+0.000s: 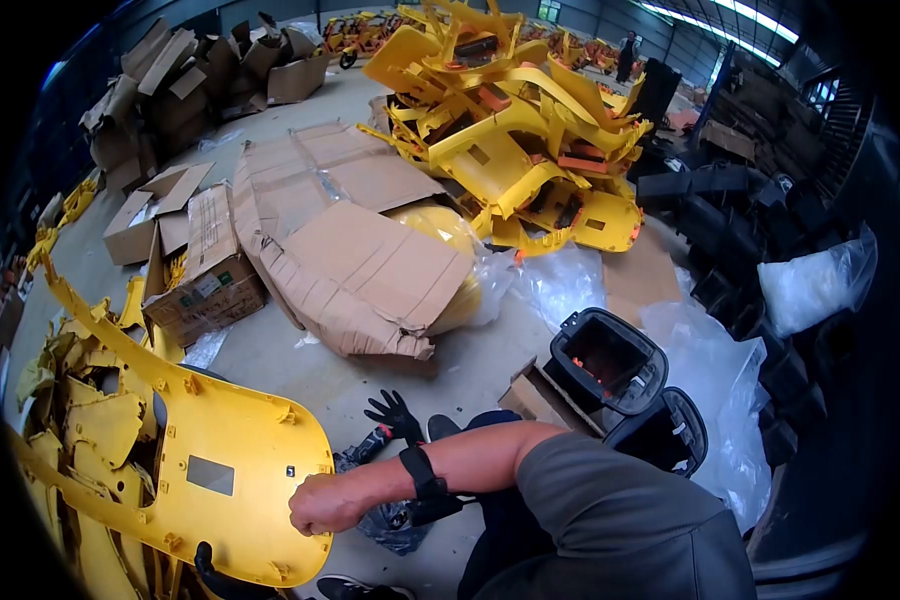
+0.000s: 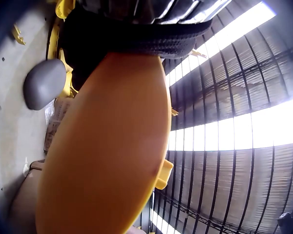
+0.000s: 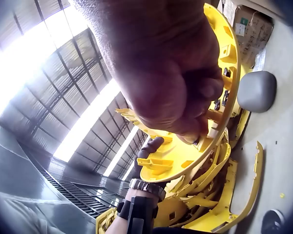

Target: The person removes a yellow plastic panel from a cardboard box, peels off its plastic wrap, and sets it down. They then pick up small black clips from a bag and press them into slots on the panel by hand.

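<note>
Both the right hand [image 1: 325, 503] and left hand [image 3: 147, 150] clamp the yellow panel [image 1: 220, 450] beside cardboard boxes [image 1: 205, 285], black bin [image 1: 610, 360].

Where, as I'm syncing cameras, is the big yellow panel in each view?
Head: yellow panel lower left, right hand gripping its edge.
Left wrist: yellow panel fills the centre.
Right wrist: yellow panel right of centre, behind the right hand.
Shared landmark: roof skylights, in all three.

Concrete floor [image 1: 265, 355] bears cardboard [image 1: 370, 265], yellow panels [image 1: 510, 130].
</note>
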### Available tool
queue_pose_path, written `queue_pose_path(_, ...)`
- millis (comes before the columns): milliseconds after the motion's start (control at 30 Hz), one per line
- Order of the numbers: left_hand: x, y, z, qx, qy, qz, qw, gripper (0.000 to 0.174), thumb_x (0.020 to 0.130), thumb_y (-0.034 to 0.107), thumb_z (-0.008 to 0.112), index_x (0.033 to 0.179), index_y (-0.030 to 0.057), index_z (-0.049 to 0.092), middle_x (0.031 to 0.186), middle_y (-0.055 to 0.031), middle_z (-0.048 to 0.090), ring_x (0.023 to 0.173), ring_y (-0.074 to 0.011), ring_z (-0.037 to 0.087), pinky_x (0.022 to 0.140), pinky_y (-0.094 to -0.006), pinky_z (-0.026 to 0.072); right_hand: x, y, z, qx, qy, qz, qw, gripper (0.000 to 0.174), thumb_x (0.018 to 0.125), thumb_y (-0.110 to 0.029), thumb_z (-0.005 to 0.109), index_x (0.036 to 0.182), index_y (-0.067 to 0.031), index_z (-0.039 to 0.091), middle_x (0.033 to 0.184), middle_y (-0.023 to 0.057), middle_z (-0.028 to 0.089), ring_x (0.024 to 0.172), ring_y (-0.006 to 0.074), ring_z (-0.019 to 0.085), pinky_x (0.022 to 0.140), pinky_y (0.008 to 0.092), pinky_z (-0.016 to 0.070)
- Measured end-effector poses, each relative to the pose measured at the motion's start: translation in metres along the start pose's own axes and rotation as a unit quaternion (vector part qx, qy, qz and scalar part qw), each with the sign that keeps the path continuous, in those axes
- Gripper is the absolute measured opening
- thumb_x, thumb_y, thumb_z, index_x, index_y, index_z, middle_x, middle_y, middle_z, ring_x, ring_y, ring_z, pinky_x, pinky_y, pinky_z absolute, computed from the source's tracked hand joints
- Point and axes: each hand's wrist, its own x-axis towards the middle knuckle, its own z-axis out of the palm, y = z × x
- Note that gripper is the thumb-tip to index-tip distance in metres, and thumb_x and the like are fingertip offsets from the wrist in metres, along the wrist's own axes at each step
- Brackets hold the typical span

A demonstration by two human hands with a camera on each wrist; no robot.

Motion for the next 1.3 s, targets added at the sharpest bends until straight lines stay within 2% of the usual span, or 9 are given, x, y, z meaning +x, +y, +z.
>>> queue_pose_path(200,-0.008,-0.006,-0.008,0.352,-0.034,0.205,0.913,0.048,0.09,0.028,0.065,0.13,0.0044,0.053,0.12,-0.026,0.061,0.096,-0.034,0.064,0.085,-0.0476,0.056,-0.018,0.001,0.005,-0.096,0.062,-0.081,0.99,0.017,0.078,-0.008,0.061,0.093,-0.0002,0.06,0.091,0.0188,0.054,0.076,0.0384,0.062,0.064,0.0481,0.0494)
queue_pose_path(400,0.059,-0.019,-0.037,-0.06,-0.142,-0.059,0.986,0.049,0.092,0.03,0.055,0.125,-0.0051,0.051,0.122,-0.0185,0.059,0.109,-0.0316,0.061,0.095,-0.0439,0.0506,-0.012,0.002,-0.011,-0.16,0.091,-0.126,0.975,0.012,0.081,-0.009,0.06,0.087,0.0001,0.057,0.091,0.0168,0.053,0.076,0.034,0.063,0.061,0.0429,0.0507)
queue_pose_path(567,0.029,-0.003,-0.006,-0.127,-0.111,-0.083,0.982,0.043,0.091,0.024,0.053,0.122,-0.0055,0.054,0.117,-0.0194,0.064,0.106,-0.0335,0.064,0.091,-0.0429,0.0537,-0.018,-0.001,-0.011,-0.145,0.12,-0.188,0.964,0.013,0.075,-0.005,0.064,0.083,-0.0024,0.054,0.088,0.0091,0.052,0.072,0.0281,0.062,0.057,0.0377,0.0514)
queue_pose_path(800,0.051,-0.036,-0.044,0.222,-0.003,0.231,0.947,0.023,0.095,0.014,0.054,0.105,-0.0035,0.065,0.105,-0.0149,0.068,0.094,-0.0255,0.067,0.083,-0.0351,0.0562,-0.025,-0.003,-0.012,-0.081,0.124,-0.119,0.982,0.024,0.08,-0.008,0.069,0.103,-0.0054,0.06,0.102,0.0085,0.061,0.083,0.0304,0.065,0.069,0.0409,0.0536)
queue_pose_path(900,0.046,-0.027,-0.053,0.065,-0.003,0.143,0.988,0.02,0.088,-0.002,0.061,0.107,-0.0007,0.066,0.104,-0.013,0.068,0.093,-0.0233,0.067,0.081,-0.0334,0.0564,-0.028,-0.001,-0.037,0.026,0.147,-0.071,0.986,0.014,0.083,-0.011,0.073,0.094,-0.0058,0.067,0.082,0.008,0.067,0.072,0.0251,0.066,0.063,0.033,0.052)
queue_pose_path(967,0.057,-0.041,-0.081,0.371,0.034,0.324,0.87,0.023,0.083,-0.003,0.066,0.106,0.0007,0.067,0.102,-0.0136,0.069,0.093,-0.0255,0.068,0.081,-0.0347,0.0561,-0.029,0.015,-0.054,0.113,0.19,0.054,0.974,0.01,0.087,-0.009,0.069,0.084,0.0002,0.068,0.074,0.0053,0.065,0.063,0.0098,0.058,0.056,0.0264,0.0448)
queue_pose_path(1100,0.027,-0.01,-0.078,0.562,0.045,0.411,0.716,0.022,0.086,0.0,0.065,0.108,0.0006,0.066,0.103,-0.0143,0.07,0.095,-0.0268,0.067,0.084,-0.0356,0.0553,-0.023,0.152,-0.038,-0.075,0.059,0.203,0.974,0.016,0.089,-0.017,0.065,0.09,-0.0024,0.071,0.077,0.0098,0.07,0.069,0.0175,0.066,0.065,0.033,0.0515)
queue_pose_path(1167,0.021,-0.008,-0.082,0.41,0.085,0.28,0.864,0.021,0.092,0.004,0.059,0.112,-0.0009,0.064,0.109,-0.0141,0.067,0.098,-0.0253,0.066,0.086,-0.0358,0.0555,-0.029,0.218,0.001,-0.153,-0.084,0.294,0.94,0.016,0.083,-0.017,0.065,0.092,-0.007,0.074,0.086,0.0145,0.072,0.078,0.0309,0.069,0.074,0.0408,0.0536)
queue_pose_path(1300,-0.006,0.003,-0.075,0.432,0.129,0.191,0.872,0.035,0.099,0.022,0.052,0.122,-0.0032,0.06,0.123,-0.0158,0.061,0.11,-0.026,0.061,0.096,-0.0375,0.0508,-0.058,0.278,0.149,-0.046,-0.194,0.289,0.936,0.019,0.081,-0.017,0.067,0.098,-0.0137,0.076,0.095,0.0135,0.073,0.091,0.0325,0.069,0.082,0.0397,0.0541)
